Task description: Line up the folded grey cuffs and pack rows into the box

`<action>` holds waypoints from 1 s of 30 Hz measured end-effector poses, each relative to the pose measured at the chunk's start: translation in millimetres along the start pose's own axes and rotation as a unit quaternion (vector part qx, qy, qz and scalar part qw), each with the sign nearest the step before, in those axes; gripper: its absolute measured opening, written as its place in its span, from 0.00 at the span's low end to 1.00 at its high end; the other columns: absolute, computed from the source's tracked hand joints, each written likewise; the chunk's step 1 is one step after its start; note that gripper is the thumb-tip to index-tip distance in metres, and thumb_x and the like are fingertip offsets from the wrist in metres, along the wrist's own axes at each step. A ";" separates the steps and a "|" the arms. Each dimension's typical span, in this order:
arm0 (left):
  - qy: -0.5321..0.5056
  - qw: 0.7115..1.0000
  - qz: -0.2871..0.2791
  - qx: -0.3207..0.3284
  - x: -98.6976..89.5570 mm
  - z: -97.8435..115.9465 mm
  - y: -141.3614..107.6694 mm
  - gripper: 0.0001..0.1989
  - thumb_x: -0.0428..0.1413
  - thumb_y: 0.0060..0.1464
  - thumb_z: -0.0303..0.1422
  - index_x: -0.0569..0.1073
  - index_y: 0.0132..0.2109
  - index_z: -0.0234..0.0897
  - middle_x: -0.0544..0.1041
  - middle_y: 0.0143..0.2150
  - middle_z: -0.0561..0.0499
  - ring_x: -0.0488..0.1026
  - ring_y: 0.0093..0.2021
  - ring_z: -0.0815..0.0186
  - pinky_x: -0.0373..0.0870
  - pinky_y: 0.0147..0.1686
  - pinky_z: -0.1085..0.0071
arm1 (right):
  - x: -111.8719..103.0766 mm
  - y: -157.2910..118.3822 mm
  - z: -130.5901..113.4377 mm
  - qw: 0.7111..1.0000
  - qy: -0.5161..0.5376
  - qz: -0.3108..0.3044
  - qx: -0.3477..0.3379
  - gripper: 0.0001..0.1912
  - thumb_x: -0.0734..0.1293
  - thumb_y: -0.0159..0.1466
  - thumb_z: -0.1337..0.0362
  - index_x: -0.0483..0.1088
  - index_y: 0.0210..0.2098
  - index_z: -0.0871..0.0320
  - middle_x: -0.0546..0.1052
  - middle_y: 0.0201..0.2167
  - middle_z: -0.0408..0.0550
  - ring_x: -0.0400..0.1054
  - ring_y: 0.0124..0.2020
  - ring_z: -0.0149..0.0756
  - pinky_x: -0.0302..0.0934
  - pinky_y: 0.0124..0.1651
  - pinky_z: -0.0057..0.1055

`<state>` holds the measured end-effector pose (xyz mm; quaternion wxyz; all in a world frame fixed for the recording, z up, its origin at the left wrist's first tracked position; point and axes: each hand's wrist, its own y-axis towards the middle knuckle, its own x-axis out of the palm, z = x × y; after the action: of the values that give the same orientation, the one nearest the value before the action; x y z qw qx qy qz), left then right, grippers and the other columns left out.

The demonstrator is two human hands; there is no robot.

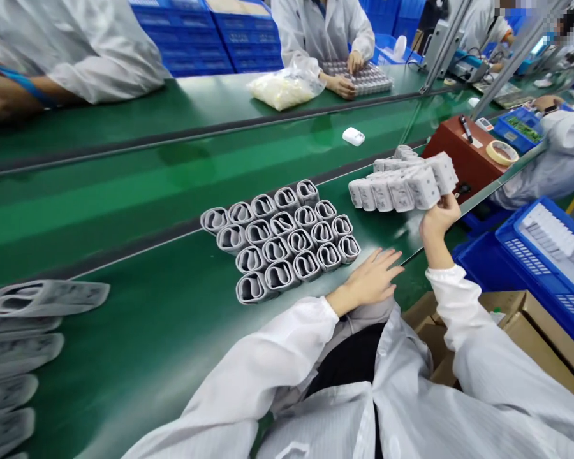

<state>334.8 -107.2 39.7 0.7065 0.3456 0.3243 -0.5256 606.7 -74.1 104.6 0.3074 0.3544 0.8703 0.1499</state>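
Note:
Rows of rolled, printed grey-white paper leaflets (281,245) stand on end on the green bench in front of me. My left hand (370,278) is open just right of them, fingers spread flat at the bench's near edge. Further right sits a group of white folded leaflets (387,188), packed side by side. At the right end of that group my right hand (440,220) is closed on a white folded leaflet (443,173); its fingertips are partly hidden behind it. More leaflets (23,347) lie in an overlapping row at the far left.
A brown-red box (459,150) with a tape roll (502,153) and a pen is at the right. Beside me are a blue crate (540,261) and a cardboard box (540,338). A small white device (353,136) lies on the green belt. Co-workers sit across, near a plastic bag (287,89).

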 end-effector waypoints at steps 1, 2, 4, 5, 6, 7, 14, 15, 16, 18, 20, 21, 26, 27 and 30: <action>-0.027 0.999 0.028 -0.019 0.0 0.2 0.0 0.33 0.61 0.71 0.36 0.71 0.79 0.37 0.60 0.89 0.30 0.61 0.90 0.41 0.60 0.88 0.35 | 3.3 -17.4 9.0 0.996 0.011 0.084 0.015 0.43 0.60 0.77 0.35 0.70 0.79 0.56 0.79 0.70 0.62 0.70 0.79 0.67 0.71 0.74 0.76; -0.054 0.996 0.059 -0.042 -0.7 1.0 0.4 0.37 0.61 0.71 0.36 0.67 0.82 0.37 0.56 0.90 0.29 0.60 0.90 0.40 0.64 0.86 0.37 | 6.5 -33.8 17.7 0.991 0.021 0.126 0.032 0.44 0.61 0.76 0.36 0.68 0.80 0.57 0.79 0.71 0.64 0.72 0.78 0.69 0.70 0.74 0.78; -0.101 0.985 0.107 -0.092 -3.4 3.3 3.3 0.43 0.60 0.71 0.37 0.57 0.86 0.35 0.47 0.92 0.26 0.58 0.90 0.38 0.67 0.85 0.38 | 8.6 -61.8 34.2 0.986 0.043 0.145 0.073 0.45 0.67 0.72 0.37 0.69 0.79 0.56 0.80 0.70 0.65 0.77 0.73 0.69 0.71 0.74 0.77; -0.115 0.979 0.119 -0.116 -5.1 4.6 6.3 0.45 0.60 0.71 0.37 0.53 0.87 0.33 0.45 0.92 0.24 0.56 0.91 0.36 0.67 0.84 0.36 | 6.4 -72.6 42.0 0.986 0.055 0.128 0.091 0.44 0.70 0.70 0.37 0.71 0.77 0.55 0.81 0.69 0.64 0.78 0.72 0.68 0.71 0.74 0.75; -0.122 0.976 0.121 -0.137 -6.6 5.8 10.4 0.47 0.60 0.71 0.38 0.51 0.88 0.32 0.43 0.92 0.23 0.54 0.91 0.33 0.65 0.85 0.34 | 1.4 -81.1 49.5 0.986 0.070 0.104 0.106 0.44 0.73 0.68 0.36 0.73 0.74 0.54 0.82 0.68 0.63 0.79 0.72 0.65 0.72 0.75 0.72; -0.123 0.973 0.115 -0.156 -7.9 6.7 15.7 0.48 0.60 0.70 0.38 0.50 0.88 0.31 0.42 0.92 0.22 0.52 0.91 0.31 0.64 0.85 0.31 | -6.2 -87.3 56.4 0.986 0.086 0.076 0.118 0.43 0.76 0.65 0.36 0.76 0.71 0.53 0.82 0.68 0.61 0.78 0.72 0.63 0.72 0.77 0.69; -0.145 0.954 0.119 -0.233 -14.7 10.3 48.0 0.51 0.60 0.70 0.40 0.44 0.89 0.33 0.42 0.92 0.22 0.47 0.92 0.28 0.59 0.82 0.21 | -95.7 -90.8 58.1 0.988 -0.014 -0.061 0.141 0.23 0.83 0.56 0.48 0.84 0.45 0.53 0.72 0.72 0.64 0.81 0.64 0.65 0.75 0.73 0.69; -0.145 0.954 0.140 -0.222 -18.3 13.4 43.7 0.50 0.60 0.70 0.40 0.46 0.88 0.34 0.43 0.92 0.23 0.48 0.92 0.30 0.60 0.82 0.24 | -104.8 -88.1 46.5 0.992 -0.072 -0.034 0.096 0.19 0.81 0.60 0.49 0.85 0.47 0.51 0.74 0.69 0.62 0.81 0.63 0.64 0.77 0.71 0.71; -0.137 0.956 0.165 -0.199 -22.9 18.0 35.6 0.47 0.59 0.71 0.40 0.49 0.88 0.35 0.46 0.92 0.24 0.50 0.92 0.33 0.62 0.83 0.27 | -110.8 -85.3 31.9 0.993 -0.112 -0.001 0.043 0.15 0.79 0.64 0.51 0.86 0.48 0.47 0.76 0.66 0.60 0.80 0.63 0.65 0.78 0.68 0.72; -0.094 0.963 0.218 -0.130 -34.7 30.8 7.8 0.38 0.56 0.74 0.39 0.59 0.84 0.38 0.58 0.89 0.29 0.58 0.89 0.40 0.65 0.83 0.36 | -110.8 -80.1 -2.3 0.993 -0.104 0.041 -0.041 0.08 0.77 0.69 0.54 0.87 0.47 0.39 0.80 0.59 0.57 0.79 0.62 0.65 0.79 0.63 0.72; -0.023 0.961 0.263 -0.082 -47.3 44.3 -33.5 0.29 0.55 0.74 0.36 0.70 0.78 0.45 0.75 0.80 0.37 0.69 0.83 0.46 0.69 0.80 0.41 | -92.5 -76.2 -35.5 0.996 -0.020 -0.037 -0.077 0.08 0.77 0.71 0.55 0.86 0.49 0.36 0.82 0.52 0.53 0.80 0.59 0.62 0.79 0.65 0.70; 0.019 0.953 0.288 -0.089 -52.8 49.2 -57.8 0.25 0.57 0.72 0.35 0.74 0.73 0.48 0.82 0.73 0.41 0.75 0.78 0.47 0.71 0.77 0.42 | -76.5 -74.6 -48.7 0.989 0.039 -0.114 -0.085 0.09 0.78 0.71 0.55 0.86 0.50 0.36 0.83 0.50 0.52 0.82 0.54 0.59 0.81 0.61 0.67; 0.178 0.770 0.504 -0.349 -56.3 34.3 -178.0 0.22 0.64 0.66 0.43 0.72 0.63 0.48 0.80 0.63 0.41 0.78 0.69 0.45 0.74 0.73 0.38 | 38.1 -64.4 -64.8 0.908 0.149 -0.390 -0.023 0.31 0.80 0.68 0.49 0.77 0.69 0.43 0.76 0.72 0.56 0.76 0.73 0.60 0.81 0.70 0.59; 0.162 0.735 0.535 -0.383 -51.6 25.1 -195.0 0.30 0.67 0.64 0.46 0.69 0.68 0.46 0.76 0.68 0.37 0.76 0.72 0.43 0.75 0.72 0.39 | 59.1 -62.2 -61.8 0.896 0.163 -0.412 -0.003 0.34 0.81 0.67 0.47 0.75 0.69 0.44 0.75 0.74 0.56 0.74 0.76 0.61 0.78 0.74 0.59; 0.025 0.717 0.557 -0.418 -34.5 -0.5 -222.9 0.49 0.70 0.61 0.51 0.55 0.77 0.43 0.72 0.74 0.32 0.78 0.71 0.47 0.78 0.70 0.47 | 102.8 -58.6 -55.6 0.875 0.210 -0.431 0.062 0.37 0.82 0.64 0.41 0.73 0.66 0.46 0.78 0.72 0.56 0.73 0.77 0.59 0.71 0.81 0.59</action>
<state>111.1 -135.3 34.9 0.9358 0.1465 0.2773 0.1613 482.7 -44.8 75.0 0.1286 -0.0770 0.9885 0.0195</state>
